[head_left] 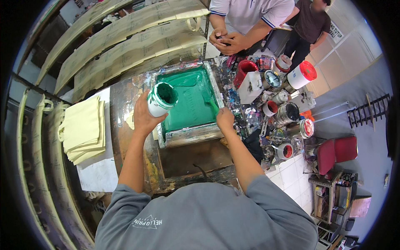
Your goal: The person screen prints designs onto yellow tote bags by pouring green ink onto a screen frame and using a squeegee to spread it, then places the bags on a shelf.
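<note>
Pale yellow fabric stack (83, 127): left of the frame, lying on a white sheet (98, 177).
Left hand (145, 114): left of centre, gripping a round white tub with a green-smeared rim (156, 109).
Tub: held over the left edge of the screen, dark green inside.
Rectangular screen with a pale, stained frame (193, 136): centre, thick green ink (185, 114) spread across it.
Slim green-coated tool (214, 106): right of centre, over the ink's right side; contact unclear.
Right hand (226, 119): beside it, closed around the tool's near end.
White tub with a red lid (301, 76): upper right.
</note>
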Demonstrator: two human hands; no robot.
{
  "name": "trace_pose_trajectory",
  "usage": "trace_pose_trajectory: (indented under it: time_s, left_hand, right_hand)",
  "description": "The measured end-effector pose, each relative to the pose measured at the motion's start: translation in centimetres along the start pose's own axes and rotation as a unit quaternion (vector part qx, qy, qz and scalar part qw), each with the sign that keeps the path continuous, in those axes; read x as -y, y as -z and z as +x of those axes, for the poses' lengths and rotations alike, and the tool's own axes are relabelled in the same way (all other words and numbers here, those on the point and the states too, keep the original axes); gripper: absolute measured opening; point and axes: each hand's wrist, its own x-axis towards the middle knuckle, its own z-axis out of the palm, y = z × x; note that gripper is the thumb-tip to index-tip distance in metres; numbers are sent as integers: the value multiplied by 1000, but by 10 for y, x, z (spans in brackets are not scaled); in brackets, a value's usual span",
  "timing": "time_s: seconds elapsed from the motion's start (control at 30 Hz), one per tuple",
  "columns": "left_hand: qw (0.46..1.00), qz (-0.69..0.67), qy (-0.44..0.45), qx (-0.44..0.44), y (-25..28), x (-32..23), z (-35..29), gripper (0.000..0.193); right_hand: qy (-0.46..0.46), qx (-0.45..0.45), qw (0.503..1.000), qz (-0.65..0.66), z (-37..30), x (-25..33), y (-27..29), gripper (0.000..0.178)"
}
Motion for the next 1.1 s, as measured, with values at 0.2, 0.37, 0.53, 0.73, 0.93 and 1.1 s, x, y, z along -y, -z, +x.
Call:
trace_pose_trajectory:
  time_s: [0.2, 0.37, 0.53, 0.73, 0.93, 1.1]
  left_hand:
    - [995, 16, -94, 6, -33, -8, 6, 109]
    - [982, -34, -186, 29, -85, -55, 16, 108]
    - [940, -149, -301, 54, -144, -127, 8, 110]
    - [927, -294, -214, 91, -225, -214, -29, 103]
    - [934, -304, -72, 173, -300, -241, -22, 107]
    - [894, -400, 61, 191, -345, -252, -31, 109]
  right_hand:
    - [116, 28, 989, 89, -23, 37, 168, 28]
    - [19, 124, 982, 139, -53, 78, 280, 26]
    - [92, 148, 985, -3, -53, 61, 301, 30]
    - [124, -149, 981, -18, -30, -16, 313, 30]
    - [37, -369, 914, 165, -67, -27, 340, 40]
    - [15, -255, 942, 219, -121, -37, 281, 48]
